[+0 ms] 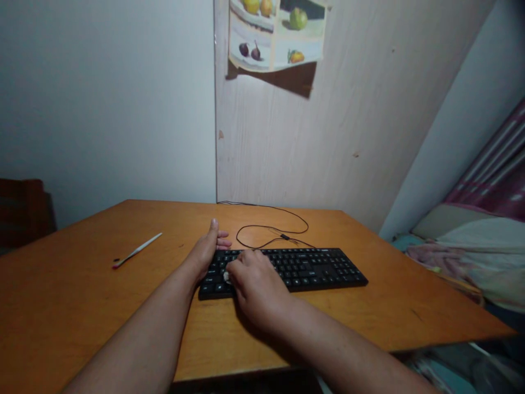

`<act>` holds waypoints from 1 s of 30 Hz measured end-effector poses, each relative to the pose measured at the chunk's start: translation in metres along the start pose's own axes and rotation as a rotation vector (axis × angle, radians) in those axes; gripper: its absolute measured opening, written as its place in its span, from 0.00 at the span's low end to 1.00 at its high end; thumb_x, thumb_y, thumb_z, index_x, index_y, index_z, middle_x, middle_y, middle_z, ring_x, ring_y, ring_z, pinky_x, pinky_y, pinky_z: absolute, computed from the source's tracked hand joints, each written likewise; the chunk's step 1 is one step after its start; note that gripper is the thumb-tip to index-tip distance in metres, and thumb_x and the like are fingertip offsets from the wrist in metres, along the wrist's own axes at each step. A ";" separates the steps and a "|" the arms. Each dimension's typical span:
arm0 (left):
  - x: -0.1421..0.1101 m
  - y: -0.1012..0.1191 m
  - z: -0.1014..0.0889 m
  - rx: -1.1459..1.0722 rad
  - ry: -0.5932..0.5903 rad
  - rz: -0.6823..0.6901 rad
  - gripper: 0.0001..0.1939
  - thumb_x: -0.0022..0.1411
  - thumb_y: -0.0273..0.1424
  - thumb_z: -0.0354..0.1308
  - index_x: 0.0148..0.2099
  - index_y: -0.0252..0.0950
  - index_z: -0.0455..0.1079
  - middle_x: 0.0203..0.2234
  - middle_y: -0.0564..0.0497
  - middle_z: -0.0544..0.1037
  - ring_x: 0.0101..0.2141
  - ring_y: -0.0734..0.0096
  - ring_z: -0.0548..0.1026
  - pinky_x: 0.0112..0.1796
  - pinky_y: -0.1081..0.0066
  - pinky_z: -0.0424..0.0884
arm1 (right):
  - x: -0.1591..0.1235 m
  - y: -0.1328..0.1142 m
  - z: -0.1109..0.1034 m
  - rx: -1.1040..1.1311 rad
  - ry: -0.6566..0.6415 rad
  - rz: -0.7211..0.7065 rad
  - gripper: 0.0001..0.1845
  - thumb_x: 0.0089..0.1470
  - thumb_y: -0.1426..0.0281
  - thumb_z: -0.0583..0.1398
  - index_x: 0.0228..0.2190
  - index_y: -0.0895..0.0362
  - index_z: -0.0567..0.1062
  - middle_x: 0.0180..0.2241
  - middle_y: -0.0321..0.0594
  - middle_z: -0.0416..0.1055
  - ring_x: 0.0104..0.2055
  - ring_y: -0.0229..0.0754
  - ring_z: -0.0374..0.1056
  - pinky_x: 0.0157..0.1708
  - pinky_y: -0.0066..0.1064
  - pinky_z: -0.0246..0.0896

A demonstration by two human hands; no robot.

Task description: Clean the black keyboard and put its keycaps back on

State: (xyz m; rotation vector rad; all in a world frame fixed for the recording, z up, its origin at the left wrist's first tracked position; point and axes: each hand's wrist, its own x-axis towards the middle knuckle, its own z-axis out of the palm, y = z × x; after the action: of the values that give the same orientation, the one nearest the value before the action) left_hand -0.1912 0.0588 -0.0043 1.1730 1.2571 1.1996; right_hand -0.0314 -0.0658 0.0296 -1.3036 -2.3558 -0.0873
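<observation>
A black keyboard (311,267) lies on the orange wooden table (82,295). My left hand (207,249) rests against the keyboard's left end, fingers stretched out and thumb up, steadying it. My right hand (256,284) is curled over the left part of the keys, fingers pinched on a small white thing (226,277) pressed to the keys; I cannot make out what it is. The keyboard's black cable (273,227) loops on the table behind it toward the wall.
A thin white tool with a red tip (136,251) lies on the table to the left. A wooden panel (311,137) with a fruit poster (276,33) stands behind. Bedding (471,241) is piled at the right, beyond the table's edge. A dark chair (24,208) is at far left.
</observation>
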 end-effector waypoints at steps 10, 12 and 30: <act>0.007 -0.006 -0.003 0.031 -0.009 0.035 0.48 0.54 0.69 0.40 0.46 0.29 0.73 0.34 0.40 0.80 0.34 0.57 0.79 0.35 0.62 0.73 | -0.024 0.026 0.005 -0.057 -0.032 0.095 0.08 0.63 0.73 0.54 0.38 0.55 0.74 0.41 0.44 0.67 0.43 0.45 0.59 0.42 0.36 0.54; 0.008 -0.007 -0.004 0.035 -0.014 0.031 0.47 0.54 0.69 0.41 0.47 0.29 0.73 0.33 0.41 0.80 0.34 0.57 0.79 0.35 0.62 0.73 | -0.033 0.036 0.000 -0.050 -0.029 0.132 0.09 0.63 0.74 0.54 0.38 0.55 0.74 0.41 0.44 0.67 0.43 0.45 0.59 0.43 0.36 0.54; 0.003 -0.001 -0.005 0.040 0.003 -0.014 0.44 0.51 0.68 0.48 0.45 0.31 0.74 0.32 0.42 0.80 0.31 0.58 0.79 0.31 0.64 0.73 | -0.095 0.124 -0.024 -0.091 0.100 0.288 0.12 0.64 0.74 0.53 0.40 0.54 0.75 0.39 0.44 0.68 0.44 0.47 0.63 0.45 0.38 0.60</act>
State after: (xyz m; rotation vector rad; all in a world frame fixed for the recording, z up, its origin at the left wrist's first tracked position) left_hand -0.1962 0.0621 -0.0057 1.1905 1.2944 1.1712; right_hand 0.1218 -0.0782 -0.0068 -1.6285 -2.0798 -0.1677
